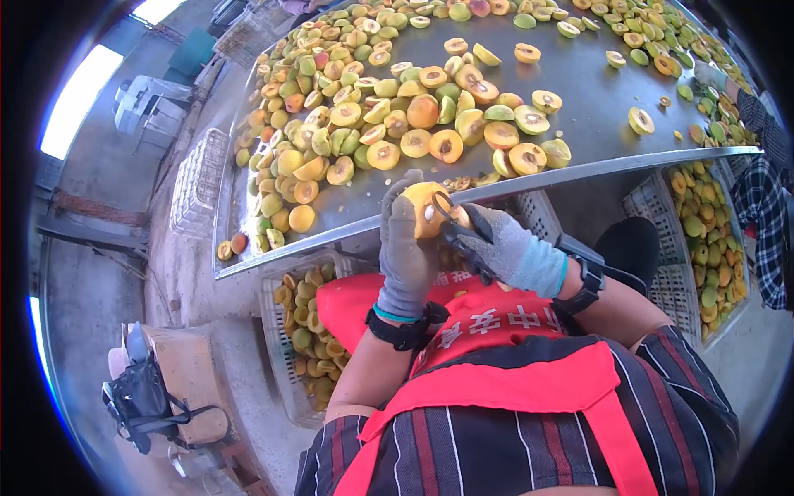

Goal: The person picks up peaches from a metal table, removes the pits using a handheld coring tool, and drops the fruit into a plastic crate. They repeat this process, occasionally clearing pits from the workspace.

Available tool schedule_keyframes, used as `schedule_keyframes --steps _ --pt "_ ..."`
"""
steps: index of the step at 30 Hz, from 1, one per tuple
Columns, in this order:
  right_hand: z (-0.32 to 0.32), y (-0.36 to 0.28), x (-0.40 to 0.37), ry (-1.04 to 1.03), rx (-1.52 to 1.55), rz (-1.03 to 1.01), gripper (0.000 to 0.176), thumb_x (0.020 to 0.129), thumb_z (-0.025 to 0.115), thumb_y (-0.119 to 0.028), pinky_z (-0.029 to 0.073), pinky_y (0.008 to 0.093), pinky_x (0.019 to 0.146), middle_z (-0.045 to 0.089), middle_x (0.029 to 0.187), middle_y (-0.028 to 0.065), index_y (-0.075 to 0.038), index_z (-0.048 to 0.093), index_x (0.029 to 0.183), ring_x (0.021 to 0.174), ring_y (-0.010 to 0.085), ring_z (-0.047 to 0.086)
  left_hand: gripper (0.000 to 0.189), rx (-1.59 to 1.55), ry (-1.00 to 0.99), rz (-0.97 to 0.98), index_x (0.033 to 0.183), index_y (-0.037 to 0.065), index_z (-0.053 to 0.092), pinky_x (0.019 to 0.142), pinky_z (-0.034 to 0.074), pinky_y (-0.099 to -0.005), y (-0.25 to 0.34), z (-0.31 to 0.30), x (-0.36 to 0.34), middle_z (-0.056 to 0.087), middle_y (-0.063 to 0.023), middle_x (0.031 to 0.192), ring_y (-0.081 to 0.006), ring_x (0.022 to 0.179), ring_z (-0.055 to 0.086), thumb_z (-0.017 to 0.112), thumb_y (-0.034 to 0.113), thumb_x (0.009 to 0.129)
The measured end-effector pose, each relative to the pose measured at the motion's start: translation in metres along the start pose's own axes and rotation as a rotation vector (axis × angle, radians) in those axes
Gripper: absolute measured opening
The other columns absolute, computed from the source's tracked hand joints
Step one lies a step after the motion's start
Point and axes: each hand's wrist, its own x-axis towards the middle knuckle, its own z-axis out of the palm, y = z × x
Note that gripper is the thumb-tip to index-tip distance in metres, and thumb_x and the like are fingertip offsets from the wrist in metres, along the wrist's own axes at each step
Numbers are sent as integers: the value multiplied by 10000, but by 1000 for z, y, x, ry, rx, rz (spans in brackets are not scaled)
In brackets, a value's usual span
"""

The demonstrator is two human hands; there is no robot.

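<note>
My left hand [403, 248], in a grey glove, is closed around a yellow peach half [420, 217] just off the table's front edge. A pale spot that looks like the pit shows in its flesh. My right hand [503, 244], gloved in grey with dark fingertips, grips a pitting tool with a thin curved metal loop [443, 201]. The loop is against the fruit. My right fingers hide the tool's handle. Beyond my hands, many cut peach halves [447, 146] lie heaped on the metal table [356, 211], several with their pits showing.
Under the table, a crate [285, 364] of peach halves stands at left and another crate [674, 285] at right. A stacked white crate [198, 186] is beyond the table's left edge. A co-worker's checked sleeve [761, 124] reaches in at right. A black bag [141, 397] rests at lower left.
</note>
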Motion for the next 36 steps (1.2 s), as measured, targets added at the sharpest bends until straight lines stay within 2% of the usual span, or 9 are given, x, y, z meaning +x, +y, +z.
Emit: schedule_keyframes --steps 6,12,14,16,20,23,25,28,36 --pt "12 4 4 -68 243 121 196 899 495 -197 443 277 469 573 692 72 -69 519 1046 544 155 557 383 -103 7 -27 1208 36 403 774 503 -381 3 11 -10 536 -128 1052 -275 896 591 501 251 906" --pt "4 17 11 113 -404 -597 242 860 494 -228 499 358 597 601 769 150 -46 520 1018 674 255 616 313 -51 -29 -94 1143 13 474 698 532 -387 6 -1 -4 589 -157 943 -288 802 624 519 182 884" --pt "-5 -17 1 -314 -119 201 244 844 506 -231 497 361 574 603 717 154 -45 536 998 619 268 614 301 -47 -28 -120 1133 10 490 695 533 -387 6 -2 -2 596 -157 922 -290 789 628 518 172 881" --pt "0 -5 4 -325 27 129 301 868 558 -292 420 267 397 544 599 59 -39 495 1018 448 146 542 294 -71 -64 -56 1136 7 497 691 534 -377 8 0 -3 601 -154 916 -283 756 626 511 155 882" --pt "19 40 31 251 -492 -853 292 862 559 -303 459 305 451 560 623 93 -51 503 1000 486 203 565 362 36 85 -23 1174 27 477 675 539 -401 3 12 -5 588 -171 977 -311 780 625 491 271 907" --pt "10 13 18 96 -736 -468 300 858 551 -312 498 362 609 583 692 155 -59 517 1017 626 298 594 352 59 78 -73 1162 7 483 681 533 -369 3 9 -4 603 -161 936 -286 792 625 508 234 895" --pt "1 -29 0 -268 -229 310 268 848 475 -268 487 434 666 614 781 196 -39 564 955 702 371 595 345 109 14 -100 1149 -6 492 692 528 -351 6 -3 1 609 -159 918 -270 798 624 509 220 889" --pt "3 -12 6 -162 -568 -391 274 846 490 -282 495 417 576 602 688 179 -29 559 922 598 339 597 344 345 -208 -199 1116 -35 510 717 512 -321 10 -14 10 617 -161 891 -242 801 622 512 208 873" --pt "-6 14 1 -505 601 224 279 869 562 -338 314 226 328 449 504 -5 -79 524 771 349 91 406 401 -61 -138 -234 1127 -17 493 673 511 -314 5 2 -2 605 -173 922 -235 754 610 434 309 901"
